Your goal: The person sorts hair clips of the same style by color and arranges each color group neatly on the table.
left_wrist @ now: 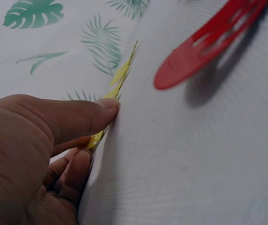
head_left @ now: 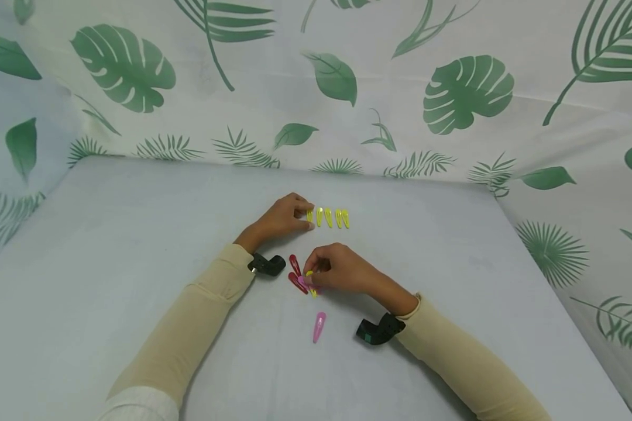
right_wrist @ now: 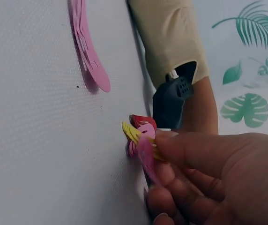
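Observation:
Toward the back of the table, several yellow hair clips [head_left: 328, 217] stand side by side in a row. My left hand [head_left: 286, 216] pinches the leftmost yellow hair clip [left_wrist: 95, 139], thumb at its near end and fingers at its far end. Over a small pile, thumb and fingertips of my right hand [head_left: 342, 269] pinch among hair clips. A yellow hair clip [right_wrist: 133, 133] and a blurred pink hair clip [right_wrist: 146, 152] show at these fingertips; I cannot tell which is held. Red hair clips [head_left: 297, 283] lie at the pile's left side.
A single pink hair clip [head_left: 319, 327] lies in front of the pile, nearer the table's front. Black wrist cameras [head_left: 267, 265] stick out from both sleeves, low over the white tabletop [head_left: 232, 351]. A leaf-print cloth [head_left: 379, 76] hangs behind the table.

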A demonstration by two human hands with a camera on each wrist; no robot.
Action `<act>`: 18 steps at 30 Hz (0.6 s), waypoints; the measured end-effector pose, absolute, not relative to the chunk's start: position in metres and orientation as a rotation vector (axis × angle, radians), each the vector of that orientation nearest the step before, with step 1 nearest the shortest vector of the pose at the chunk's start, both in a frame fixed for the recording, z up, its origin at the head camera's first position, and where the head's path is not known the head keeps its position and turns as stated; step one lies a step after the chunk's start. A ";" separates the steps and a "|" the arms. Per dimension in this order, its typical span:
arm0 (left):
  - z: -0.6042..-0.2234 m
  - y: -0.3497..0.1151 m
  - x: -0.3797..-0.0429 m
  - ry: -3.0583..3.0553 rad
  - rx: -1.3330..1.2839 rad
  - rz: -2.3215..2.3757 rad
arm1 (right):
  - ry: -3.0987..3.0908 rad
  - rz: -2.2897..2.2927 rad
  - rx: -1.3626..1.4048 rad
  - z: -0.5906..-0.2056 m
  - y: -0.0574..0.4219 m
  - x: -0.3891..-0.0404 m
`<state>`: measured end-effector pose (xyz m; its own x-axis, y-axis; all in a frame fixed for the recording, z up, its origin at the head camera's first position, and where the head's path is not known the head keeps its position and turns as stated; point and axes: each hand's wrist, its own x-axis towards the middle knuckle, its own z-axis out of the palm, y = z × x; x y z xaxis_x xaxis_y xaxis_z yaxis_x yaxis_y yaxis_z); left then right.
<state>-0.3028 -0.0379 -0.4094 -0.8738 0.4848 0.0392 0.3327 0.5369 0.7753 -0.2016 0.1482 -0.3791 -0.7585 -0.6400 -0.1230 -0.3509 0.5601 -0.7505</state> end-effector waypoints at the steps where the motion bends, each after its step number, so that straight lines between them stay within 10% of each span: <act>1: -0.409 -0.038 -0.303 2.592 0.698 1.251 | 2.406 -1.051 -0.811 -0.379 0.149 -0.202; 18: -0.406 -0.037 -0.302 2.580 0.636 1.245 | 2.325 -1.307 -0.697 -0.379 0.152 -0.205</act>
